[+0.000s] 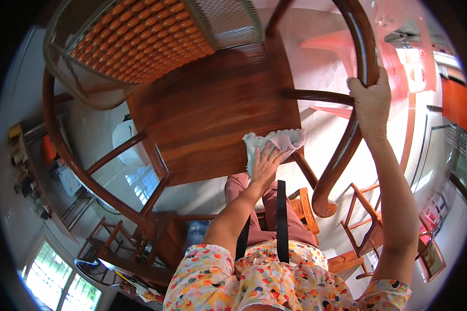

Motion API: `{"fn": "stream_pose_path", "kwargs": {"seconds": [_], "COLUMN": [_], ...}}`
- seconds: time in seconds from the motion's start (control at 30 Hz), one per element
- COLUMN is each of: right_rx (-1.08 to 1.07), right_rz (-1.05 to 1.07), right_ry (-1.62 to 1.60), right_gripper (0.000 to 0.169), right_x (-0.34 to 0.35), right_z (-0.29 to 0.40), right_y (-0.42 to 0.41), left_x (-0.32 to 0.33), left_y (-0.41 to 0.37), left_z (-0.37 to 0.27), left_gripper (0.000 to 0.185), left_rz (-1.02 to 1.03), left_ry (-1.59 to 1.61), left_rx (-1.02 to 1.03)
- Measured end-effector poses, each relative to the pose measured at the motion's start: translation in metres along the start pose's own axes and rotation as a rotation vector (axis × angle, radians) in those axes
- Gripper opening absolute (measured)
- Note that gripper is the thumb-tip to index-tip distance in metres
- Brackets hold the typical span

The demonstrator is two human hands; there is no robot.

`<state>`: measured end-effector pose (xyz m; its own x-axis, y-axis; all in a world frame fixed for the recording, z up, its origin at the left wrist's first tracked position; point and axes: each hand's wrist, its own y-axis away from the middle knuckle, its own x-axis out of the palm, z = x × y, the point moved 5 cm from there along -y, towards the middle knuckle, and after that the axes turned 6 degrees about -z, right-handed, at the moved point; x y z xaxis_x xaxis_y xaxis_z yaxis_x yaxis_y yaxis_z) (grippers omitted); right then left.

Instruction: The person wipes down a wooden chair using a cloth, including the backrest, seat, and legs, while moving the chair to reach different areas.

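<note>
A dark wooden armchair with a glossy plank seat and curved arm rails stands in front of me. My left hand lies with fingers spread on a pale green and pink cloth, pressing it on the near right part of the seat. My right hand is wrapped around the chair's right arm rail, near where a side support meets it. Over the far side of the chair is an orange beaded cover with a mesh border, partly cut off at the top.
Pink plastic chairs stand beyond the right rail. Smaller wooden chairs are at lower right. A white plastic stool or bin shows under the left rail. Cluttered shelving runs along the left, above a barred window.
</note>
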<state>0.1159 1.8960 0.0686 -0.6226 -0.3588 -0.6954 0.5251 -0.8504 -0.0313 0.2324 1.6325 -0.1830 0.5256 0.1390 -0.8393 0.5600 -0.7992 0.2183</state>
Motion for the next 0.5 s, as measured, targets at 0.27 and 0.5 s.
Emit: {"fn": "stream_pose_path", "kwargs": {"seconds": [0.27, 0.5], "right_rx": [0.006, 0.023], "right_rz": [0.039, 0.055], "right_ry": [0.003, -0.008], "right_gripper": [0.025, 0.023], "right_x": [0.005, 0.005], "right_z": [-0.002, -0.001], "right_y": [0.0, 0.003], "left_x": [-0.034, -0.066], "left_y": [0.124, 0.172], "left_z": [0.14, 0.254], "left_gripper": [0.052, 0.048], "left_rz": [-0.145, -0.551], "left_ry": [-0.23, -0.088], "left_rx": [-0.661, -1.115]}}
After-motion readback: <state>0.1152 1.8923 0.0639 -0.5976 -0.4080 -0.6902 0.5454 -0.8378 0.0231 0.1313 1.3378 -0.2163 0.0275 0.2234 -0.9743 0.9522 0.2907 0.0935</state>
